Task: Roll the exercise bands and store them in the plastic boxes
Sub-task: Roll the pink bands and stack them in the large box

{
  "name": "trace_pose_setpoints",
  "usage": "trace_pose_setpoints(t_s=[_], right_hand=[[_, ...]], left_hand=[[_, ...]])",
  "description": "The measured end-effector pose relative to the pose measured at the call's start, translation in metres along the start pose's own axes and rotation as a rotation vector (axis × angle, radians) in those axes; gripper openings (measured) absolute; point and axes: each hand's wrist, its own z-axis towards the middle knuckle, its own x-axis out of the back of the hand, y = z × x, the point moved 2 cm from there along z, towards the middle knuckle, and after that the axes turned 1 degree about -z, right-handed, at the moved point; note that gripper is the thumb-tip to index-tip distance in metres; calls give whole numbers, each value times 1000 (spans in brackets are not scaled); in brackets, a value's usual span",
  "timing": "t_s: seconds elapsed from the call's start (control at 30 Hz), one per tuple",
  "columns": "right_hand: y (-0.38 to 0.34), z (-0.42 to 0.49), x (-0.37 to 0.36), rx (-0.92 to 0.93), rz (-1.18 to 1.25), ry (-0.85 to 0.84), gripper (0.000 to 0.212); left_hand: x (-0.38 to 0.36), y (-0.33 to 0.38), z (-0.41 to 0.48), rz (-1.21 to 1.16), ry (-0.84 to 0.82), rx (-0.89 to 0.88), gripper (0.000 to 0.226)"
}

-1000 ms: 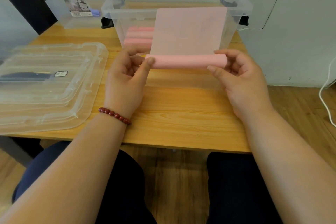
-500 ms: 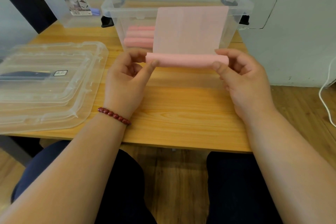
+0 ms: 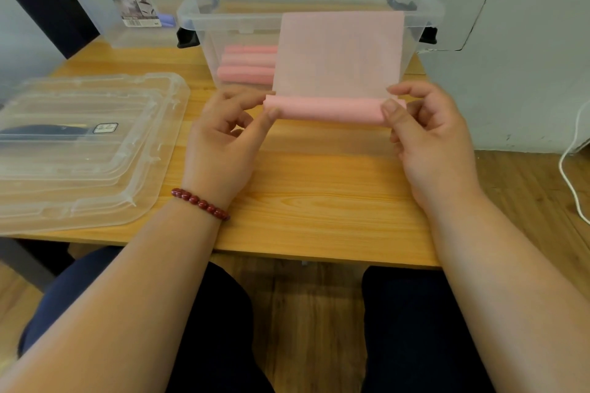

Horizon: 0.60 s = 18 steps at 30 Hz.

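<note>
Evenly now: left hand (image 3: 223, 137) and right hand (image 3: 431, 137) each pinch one end of the half-rolled band (image 3: 329, 108), above the tabletop (image 3: 319, 201) before the box (image 3: 198, 9). Roll tight, with the edges flush.

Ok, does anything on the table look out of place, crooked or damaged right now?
Nothing on the table stands out. The pink band is rolled evenly between the left hand and right hand, and the finished rolls lie neatly in the clear box. Only the wall behind shows a cracked patch.
</note>
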Motion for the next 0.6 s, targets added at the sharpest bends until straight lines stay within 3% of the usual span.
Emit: trace_pose_setpoints(t_s=[0.13,0.27,0.6], right_hand=[[-2,-2,1,-24,-1,-18,10],[-2,-3,2,-37,3,-53,22],[-4,-2,4,-36,-52,17,11]], left_hand=[[-1,0,-1,-15,11,50,14],[-3,4,-1,-72,-6,65,15],[-9,6,-2,-223,-82,96,21]])
